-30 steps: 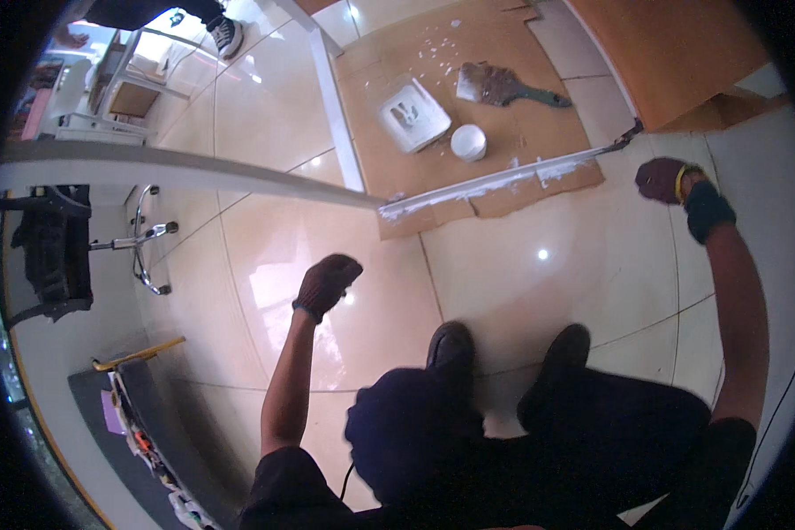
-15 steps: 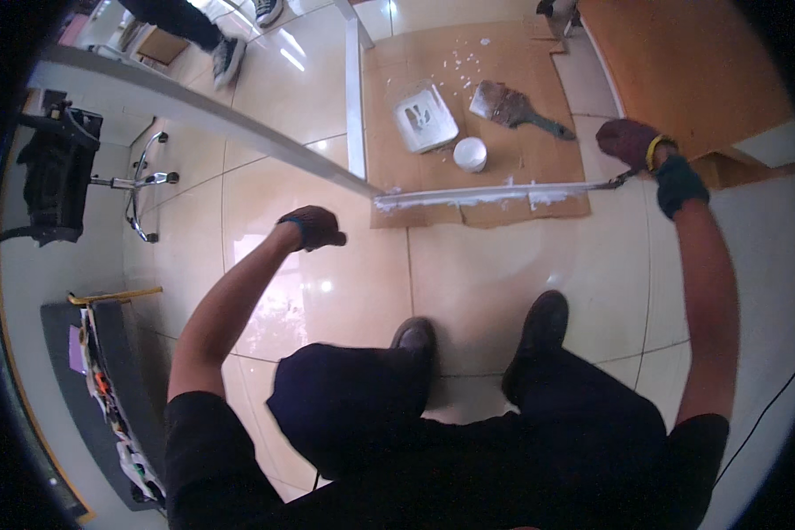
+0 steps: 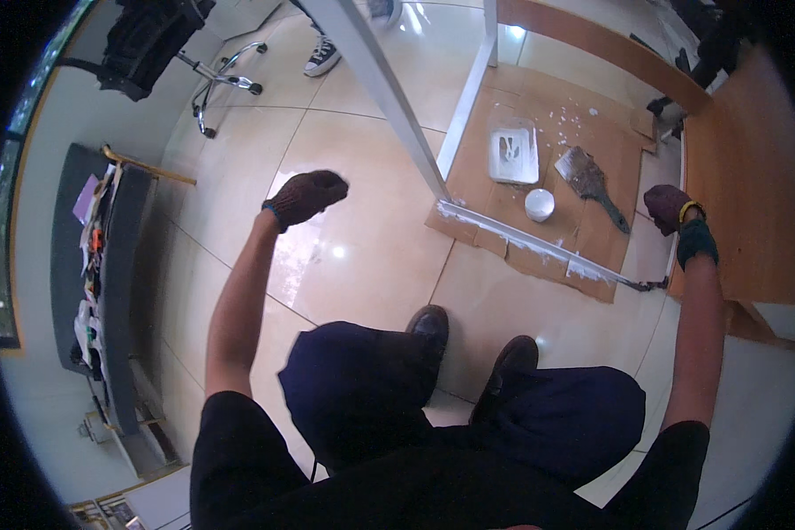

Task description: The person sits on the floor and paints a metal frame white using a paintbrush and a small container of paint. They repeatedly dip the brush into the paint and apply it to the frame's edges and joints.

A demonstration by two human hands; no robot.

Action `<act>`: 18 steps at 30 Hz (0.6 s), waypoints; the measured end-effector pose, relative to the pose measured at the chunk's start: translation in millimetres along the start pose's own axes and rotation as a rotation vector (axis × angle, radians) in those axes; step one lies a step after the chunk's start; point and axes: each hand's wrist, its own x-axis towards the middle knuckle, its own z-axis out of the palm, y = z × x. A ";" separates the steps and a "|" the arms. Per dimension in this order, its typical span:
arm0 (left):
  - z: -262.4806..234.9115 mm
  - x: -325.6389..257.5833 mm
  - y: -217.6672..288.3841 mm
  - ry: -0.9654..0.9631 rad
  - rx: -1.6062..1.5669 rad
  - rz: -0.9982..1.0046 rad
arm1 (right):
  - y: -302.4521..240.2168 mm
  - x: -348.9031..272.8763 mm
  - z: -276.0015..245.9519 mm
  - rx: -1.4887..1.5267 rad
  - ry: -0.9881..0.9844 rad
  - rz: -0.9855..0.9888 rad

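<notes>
My left hand (image 3: 307,196), in a dark brownish-red knit glove, hangs over the floor with its fingers curled in; I see nothing in them, and nothing touches them. My right hand (image 3: 667,209), in a matching glove with a dark green cuff (image 3: 696,245) and a yellow band (image 3: 692,208) at the wrist, is folded into a fist; whether something small sits inside I cannot tell. It appears just beside the orange-brown wooden panel (image 3: 746,194); I cannot tell if they touch. Left of that fist, a wide, flat paintbrush (image 3: 583,174) with a dark green handle lies on a torn brown cardboard sheet (image 3: 592,231); near it stand a round white cup (image 3: 541,215) and a shallow rectangular tray (image 3: 512,180) with white paint in it. A white bar (image 3: 521,238), smeared with paint, crosses the cardboard's near edge and belongs to a white frame (image 3: 393,88); farther out, on glossy cream tiles (image 3: 371,274), are a black-and-white sneaker (image 3: 324,57) on another person's foot and a black swivel chair (image 3: 155,40).
</notes>
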 end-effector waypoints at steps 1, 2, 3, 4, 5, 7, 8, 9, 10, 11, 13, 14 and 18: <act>2.2 -0.3 16.1 0.030 -0.212 -0.051 | -36.8 -7.1 -9.8 0.051 0.012 0.161; 2.7 -0.6 27.1 0.133 -0.253 0.064 | -56.1 -9.0 -16.1 0.109 0.030 0.315; 4.9 5.3 39.6 0.229 -0.307 0.206 | -43.7 -4.3 -24.1 0.225 0.041 0.395; 4.5 10.4 53.6 0.322 -0.359 0.350 | -18.9 3.7 -28.0 0.151 0.046 0.284; 5.8 17.5 75.3 0.348 -0.430 0.417 | 16.7 1.3 -39.9 0.060 0.061 0.201; -0.5 19.6 98.1 0.393 -0.528 0.491 | -17.4 -10.7 -41.2 -0.020 0.133 0.398; -5.0 17.0 112.2 0.376 -0.609 0.475 | -53.7 -31.6 -50.2 -0.063 0.192 0.560; -8.8 18.0 122.6 0.391 -0.640 0.488 | -71.3 -37.4 -55.6 -0.077 0.215 0.643; -7.6 25.0 129.4 0.399 -0.694 0.513 | -83.1 -49.0 -67.4 -0.089 0.240 0.713; -6.0 38.0 132.8 0.395 -0.737 0.580 | -39.4 -46.0 -76.7 -0.081 0.204 0.630; -0.6 45.4 137.9 0.332 -0.828 0.676 | 2.3 -36.1 -65.2 -0.050 0.157 0.546; 3.1 48.4 140.5 0.361 -0.792 0.758 | -12.4 -37.0 -53.2 -0.043 0.159 0.566; 17.8 59.4 153.6 0.371 -0.743 0.808 | 29.9 -32.3 -11.4 -1.058 -0.267 -0.083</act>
